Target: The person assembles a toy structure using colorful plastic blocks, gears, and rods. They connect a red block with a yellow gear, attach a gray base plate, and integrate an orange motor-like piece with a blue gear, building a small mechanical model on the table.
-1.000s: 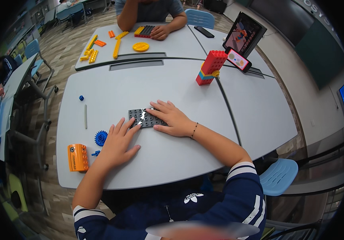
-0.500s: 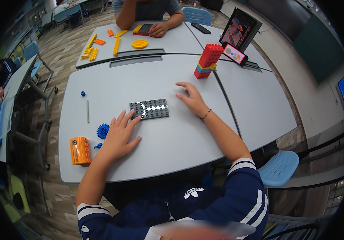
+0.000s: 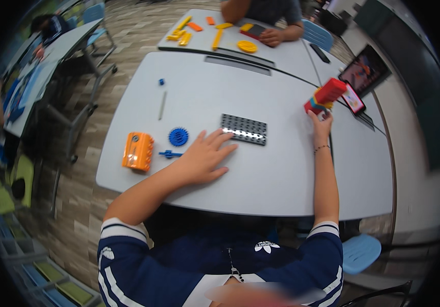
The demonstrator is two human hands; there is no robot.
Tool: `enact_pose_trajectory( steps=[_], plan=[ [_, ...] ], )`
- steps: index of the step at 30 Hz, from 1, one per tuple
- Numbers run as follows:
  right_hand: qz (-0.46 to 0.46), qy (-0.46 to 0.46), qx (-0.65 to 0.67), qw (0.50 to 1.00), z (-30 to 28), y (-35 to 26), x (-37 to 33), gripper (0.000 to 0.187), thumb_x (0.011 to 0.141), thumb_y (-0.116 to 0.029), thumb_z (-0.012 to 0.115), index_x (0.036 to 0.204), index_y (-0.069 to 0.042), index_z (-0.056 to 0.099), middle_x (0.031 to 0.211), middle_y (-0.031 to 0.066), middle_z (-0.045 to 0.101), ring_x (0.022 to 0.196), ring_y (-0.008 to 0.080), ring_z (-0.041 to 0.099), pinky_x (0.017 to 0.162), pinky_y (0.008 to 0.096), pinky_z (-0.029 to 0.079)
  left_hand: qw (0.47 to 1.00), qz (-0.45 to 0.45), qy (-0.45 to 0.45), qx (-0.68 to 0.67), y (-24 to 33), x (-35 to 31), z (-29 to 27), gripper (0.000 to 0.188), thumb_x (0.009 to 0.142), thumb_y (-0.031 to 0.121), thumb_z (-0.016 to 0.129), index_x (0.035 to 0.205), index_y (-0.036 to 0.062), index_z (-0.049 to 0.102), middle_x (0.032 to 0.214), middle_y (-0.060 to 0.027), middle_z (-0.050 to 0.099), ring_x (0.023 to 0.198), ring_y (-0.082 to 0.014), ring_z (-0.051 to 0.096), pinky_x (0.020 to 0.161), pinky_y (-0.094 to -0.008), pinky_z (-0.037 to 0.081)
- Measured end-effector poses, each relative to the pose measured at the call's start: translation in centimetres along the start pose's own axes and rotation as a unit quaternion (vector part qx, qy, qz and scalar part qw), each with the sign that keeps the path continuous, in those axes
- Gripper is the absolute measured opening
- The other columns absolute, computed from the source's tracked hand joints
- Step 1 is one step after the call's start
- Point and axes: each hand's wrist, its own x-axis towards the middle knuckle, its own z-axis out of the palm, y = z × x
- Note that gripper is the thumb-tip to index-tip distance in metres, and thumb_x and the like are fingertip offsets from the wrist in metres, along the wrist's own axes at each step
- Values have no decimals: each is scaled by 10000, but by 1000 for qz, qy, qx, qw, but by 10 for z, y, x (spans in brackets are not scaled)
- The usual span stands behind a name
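A dark grey studded building plate (image 3: 244, 130) lies flat on the table. My left hand (image 3: 204, 158) rests palm down with fingers spread, its fingertips at the plate's lower left corner. Further right, my right hand (image 3: 320, 124) closes its fingers around the lower part of a red brick tower (image 3: 331, 91) with blue and yellow layers. Part of the tower's base is hidden by the fingers. Left of my left hand lie a blue gear (image 3: 178, 136) and a blue peg piece (image 3: 169, 154). An orange block (image 3: 138, 151) with studs stands near the left edge.
A thin grey rod (image 3: 162, 106) and a small blue piece (image 3: 161, 82) lie at the far left. Behind the tower are a phone (image 3: 354, 99) and a tablet (image 3: 365, 70). Across the table, another person's hand (image 3: 272, 37) touches a brick-built plate near a yellow wheel (image 3: 247, 47).
My right hand has moved right and forward from beside the plate to the tower's base, and its fingers have closed there. My left hand stays by the plate. The whole view has turned.
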Motion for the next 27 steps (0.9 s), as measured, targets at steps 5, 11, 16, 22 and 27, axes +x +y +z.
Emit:
enact_pose_trajectory(
  steps=[5,11,16,22,27],
  plan=[
    [1,-7,-26,1000,15,-10,15,964,604,-445,876,1283,80,436,1241,205,554,1150,308,561,977,385,443,1000,16,9,-12,3,0,2,590,848,305,639,1359,73,457,1470,-188,338,1386,-362,292,1086,-594,271],
    [-25,-4,-95,995,16,-8,21,875,615,-489,841,1224,40,502,1180,191,612,1103,316,600,948,393,466,999,-7,-25,-28,3,3,1,589,851,303,637,1369,98,448,1487,-170,319,1406,-365,250,1107,-587,241],
    [-23,19,-65,997,16,-13,17,722,597,-438,848,1112,-5,589,1080,174,659,1015,324,639,894,417,487,999,-17,-35,-19,7,5,-2,583,839,311,645,1354,102,468,1479,-172,336,1396,-371,279,1100,-593,249],
    [4,-19,-132,991,11,-32,12,835,603,-473,827,1191,32,520,1166,193,608,1108,344,583,940,428,455,998,-34,-51,-14,11,8,-10,591,828,302,653,1357,111,472,1479,-172,339,1393,-384,277,1111,-580,235],
    [4,-25,-143,989,11,-34,11,855,612,-470,822,1213,44,496,1203,194,586,1134,337,567,952,423,447,999,-30,-34,-12,10,9,-9,596,808,288,678,1341,101,488,1469,-189,339,1372,-413,290,1103,-543,255]
  ],
)
